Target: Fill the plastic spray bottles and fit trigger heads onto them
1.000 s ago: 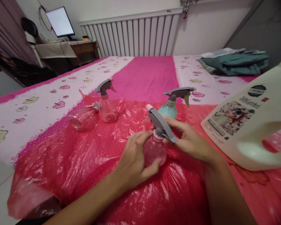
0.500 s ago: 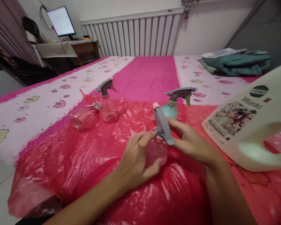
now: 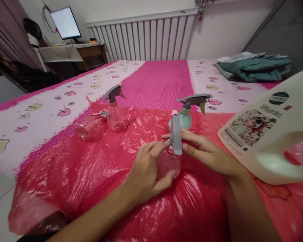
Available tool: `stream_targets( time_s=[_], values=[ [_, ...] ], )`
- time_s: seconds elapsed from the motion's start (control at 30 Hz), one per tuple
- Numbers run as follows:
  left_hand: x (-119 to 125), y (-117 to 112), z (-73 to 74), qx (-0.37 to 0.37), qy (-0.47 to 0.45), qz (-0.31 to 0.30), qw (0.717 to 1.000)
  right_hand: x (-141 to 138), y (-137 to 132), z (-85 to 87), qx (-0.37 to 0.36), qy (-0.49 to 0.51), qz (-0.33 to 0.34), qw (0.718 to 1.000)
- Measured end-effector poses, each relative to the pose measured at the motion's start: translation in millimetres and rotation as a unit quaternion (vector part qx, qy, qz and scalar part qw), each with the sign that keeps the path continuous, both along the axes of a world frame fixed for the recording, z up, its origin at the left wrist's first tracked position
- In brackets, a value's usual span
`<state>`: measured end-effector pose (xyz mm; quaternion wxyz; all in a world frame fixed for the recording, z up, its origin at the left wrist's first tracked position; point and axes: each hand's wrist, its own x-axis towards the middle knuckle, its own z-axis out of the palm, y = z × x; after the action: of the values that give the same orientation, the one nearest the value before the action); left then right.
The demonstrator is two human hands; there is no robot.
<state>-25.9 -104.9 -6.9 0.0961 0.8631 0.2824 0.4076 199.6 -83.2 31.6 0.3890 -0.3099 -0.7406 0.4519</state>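
A small clear spray bottle (image 3: 170, 163) with a grey trigger head (image 3: 176, 132) and pink nozzle tip stands upright on red plastic sheeting. Around its body wraps my left hand (image 3: 146, 166), thumb on the near side, a fingertip at the neck. My right hand (image 3: 204, 151) holds the trigger head loosely from the right, fingers passing behind it and thumb close to the lever. Just behind is another spray bottle (image 3: 185, 119) holding bluish-green liquid, partly hidden. Off to the left, a clear spray bottle (image 3: 116, 119) stands upright beside one lying on its side (image 3: 89, 127).
A big cream jug (image 3: 255, 134) with a handle and label looms at the right. The red plastic sheet (image 3: 91, 174) covers the near part of a pink patterned bed (image 3: 164, 79). Folded clothes (image 3: 255, 67) lie at the far right; a radiator (image 3: 143, 38) runs along the wall.
The trigger head has turned, its nozzle now pointing more directly away from me. My right hand's fingers have moved farther behind it, and its thumb has shifted. My left hand stays on the bottle.
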Motion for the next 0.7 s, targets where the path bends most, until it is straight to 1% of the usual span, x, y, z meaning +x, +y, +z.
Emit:
stream_targets(
  time_s=[0.17,0.33,0.43,0.57,0.7],
  values=[
    [-1.2,-1.2,1.4,-0.01,0.003,0.001,1.0,-2.0,0.3,-0.4,-0.006,0.01,-0.011,1.0],
    [-0.8,-2.6,0.3,-0.019,0.005,0.005,1.0,-2.8,1.1,-0.3,0.009,0.012,-0.023,1.0],
    [-0.3,-2.5,-0.9,-0.026,0.006,0.007,1.0,-4.1,0.6,1.6,0.0,0.01,-0.029,1.0],
    [-0.5,-1.9,-1.8,-0.009,0.004,0.011,1.0,-7.5,-0.1,5.1,-0.014,0.013,-0.026,0.999],
    [-1.5,-2.5,-1.0,-0.013,0.013,0.013,1.0,-7.6,-1.3,7.0,-0.011,-0.022,-0.066,0.998]
  ],
)
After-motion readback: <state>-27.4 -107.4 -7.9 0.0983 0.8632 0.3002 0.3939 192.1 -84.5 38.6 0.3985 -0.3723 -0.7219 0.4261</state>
